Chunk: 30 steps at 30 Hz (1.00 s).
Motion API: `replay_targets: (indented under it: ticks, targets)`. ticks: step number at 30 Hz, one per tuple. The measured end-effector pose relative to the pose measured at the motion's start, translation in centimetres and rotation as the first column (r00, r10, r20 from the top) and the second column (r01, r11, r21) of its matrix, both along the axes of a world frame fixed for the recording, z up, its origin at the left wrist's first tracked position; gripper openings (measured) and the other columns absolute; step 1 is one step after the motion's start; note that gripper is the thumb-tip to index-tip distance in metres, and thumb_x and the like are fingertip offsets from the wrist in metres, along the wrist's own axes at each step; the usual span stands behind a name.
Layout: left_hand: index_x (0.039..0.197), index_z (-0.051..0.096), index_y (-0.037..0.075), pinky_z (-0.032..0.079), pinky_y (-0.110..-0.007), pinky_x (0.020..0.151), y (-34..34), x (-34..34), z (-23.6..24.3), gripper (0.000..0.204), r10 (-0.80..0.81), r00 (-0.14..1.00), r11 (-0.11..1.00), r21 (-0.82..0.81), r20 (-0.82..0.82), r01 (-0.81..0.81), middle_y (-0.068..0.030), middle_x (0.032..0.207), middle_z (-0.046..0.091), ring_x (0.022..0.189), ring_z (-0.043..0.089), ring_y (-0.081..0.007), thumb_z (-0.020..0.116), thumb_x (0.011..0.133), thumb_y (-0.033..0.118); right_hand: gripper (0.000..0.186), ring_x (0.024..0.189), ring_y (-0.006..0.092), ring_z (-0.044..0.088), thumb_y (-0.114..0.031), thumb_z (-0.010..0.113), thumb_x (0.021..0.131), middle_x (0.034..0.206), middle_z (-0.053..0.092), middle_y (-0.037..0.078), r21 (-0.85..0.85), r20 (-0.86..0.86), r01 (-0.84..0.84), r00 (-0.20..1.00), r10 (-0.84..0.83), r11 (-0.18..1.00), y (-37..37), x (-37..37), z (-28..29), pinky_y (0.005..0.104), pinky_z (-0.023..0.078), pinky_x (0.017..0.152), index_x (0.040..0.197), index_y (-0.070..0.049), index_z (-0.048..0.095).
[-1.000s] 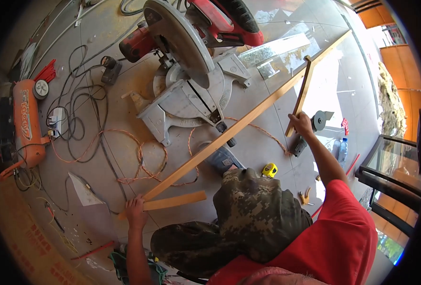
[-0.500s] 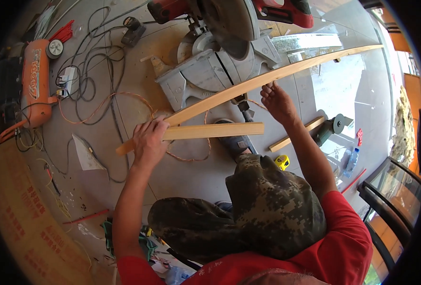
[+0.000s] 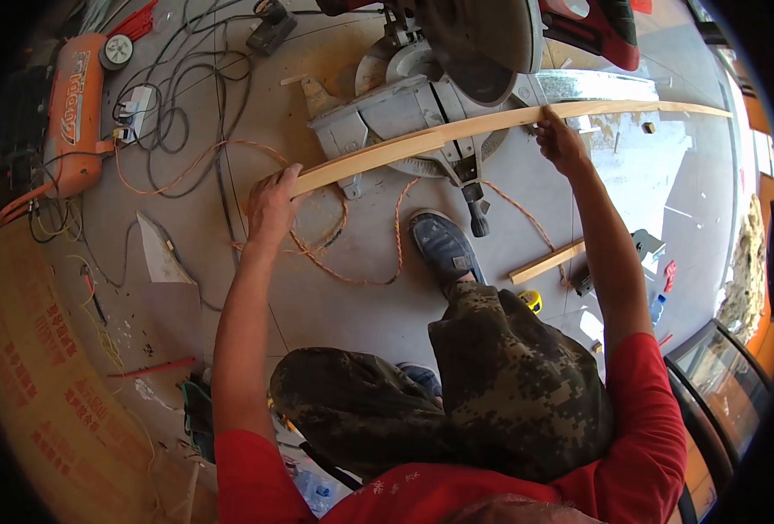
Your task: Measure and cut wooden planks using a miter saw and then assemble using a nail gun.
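My left hand point(image 3: 271, 205) is closed round the left ends of two pale wooden strips. The shorter strip point(image 3: 365, 164) lies along the near side of the longer one, covering much of its left part. Farther right, the long wooden strip point(image 3: 618, 107) reaches out past my right hand point(image 3: 563, 142), whose fingers pinch its near edge. Both strips cross over the front of a mitre saw point(image 3: 396, 113), below its raised round blade guard point(image 3: 483, 52). How my left fingers wrap underneath is hidden.
An orange air compressor point(image 3: 77, 113) stands at the left near tangled black cables point(image 3: 173, 113). An orange twisted cord point(image 3: 400, 236) runs on the floor by my shoe point(image 3: 444, 249). At right lie a short wood piece point(image 3: 546, 262) and a yellow tape measure point(image 3: 531, 301).
Both strips have moved away from me toward the saw. The short strip has swung up against the long one, closing the gap between them. My right hand has moved right and farther away.
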<state>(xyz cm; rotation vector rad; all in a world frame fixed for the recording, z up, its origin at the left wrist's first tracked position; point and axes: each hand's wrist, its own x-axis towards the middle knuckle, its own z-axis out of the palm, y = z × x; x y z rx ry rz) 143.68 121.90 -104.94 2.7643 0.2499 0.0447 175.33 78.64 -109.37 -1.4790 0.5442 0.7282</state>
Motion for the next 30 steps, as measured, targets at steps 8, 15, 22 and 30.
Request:
replay_targets:
  ticks: [8, 15, 22, 30]
  targets:
    - [0.114, 0.063, 0.006, 0.051, -0.041, 0.081, 0.3, 2.8, 1.5, 0.045, 0.111, 0.975, 0.994, -0.003, -0.193, -0.114, -0.0149, 0.102, 0.069, 0.094, 0.065, -0.0337, 0.078, 0.077, 0.026, 0.035, 0.060, 0.0123, 0.061, -0.037, 0.062, 0.094, 0.076, 0.066, 0.005, 0.193, -0.100, -0.499, 0.847, 0.523, 0.845, 7.7, -8.1, 4.0, 0.0219, 0.044, 0.048, 0.092, -0.002, 0.066]
    - [0.123, 0.062, 0.007, 0.051, -0.041, 0.086, 2.0, 6.4, -0.5, 0.052, 0.155, 0.958, 0.987, -0.008, -0.242, -0.162, -0.0170, 0.108, 0.068, 0.099, 0.065, -0.0341, 0.079, 0.078, 0.030, 0.036, 0.066, 0.0134, 0.064, -0.035, 0.071, 0.089, 0.080, 0.067, 0.006, 0.345, 0.029, -0.380, 0.918, 0.395, 0.858, 17.0, -10.0, 1.7, 0.0235, 0.049, 0.053, 0.096, 0.000, 0.067]
    - [0.126, 0.061, 0.008, 0.052, -0.040, 0.086, 2.9, 7.2, -0.2, 0.056, 0.111, 0.942, 0.994, 0.038, -0.317, -0.104, -0.0168, 0.109, 0.069, 0.099, 0.066, -0.0333, 0.077, 0.080, 0.035, 0.044, 0.066, 0.0177, 0.065, -0.038, 0.079, 0.081, 0.080, 0.066, 0.011, 0.291, -0.022, -0.328, 0.937, 0.349, 0.899, 18.6, -9.1, 0.8, 0.0279, 0.057, 0.058, 0.091, 0.003, 0.067]
    - [0.127, 0.060, 0.008, 0.052, -0.041, 0.085, 2.6, 7.5, -0.4, 0.057, 0.111, 0.926, 0.992, 0.090, -0.362, -0.084, -0.0167, 0.108, 0.069, 0.099, 0.066, -0.0331, 0.077, 0.080, 0.036, 0.034, 0.065, 0.0161, 0.064, -0.031, 0.077, 0.084, 0.079, 0.066, 0.008, 0.229, 0.054, -0.292, 0.956, 0.287, 0.929, 20.6, -8.7, 1.2, 0.0266, 0.056, 0.058, 0.094, 0.000, 0.066]
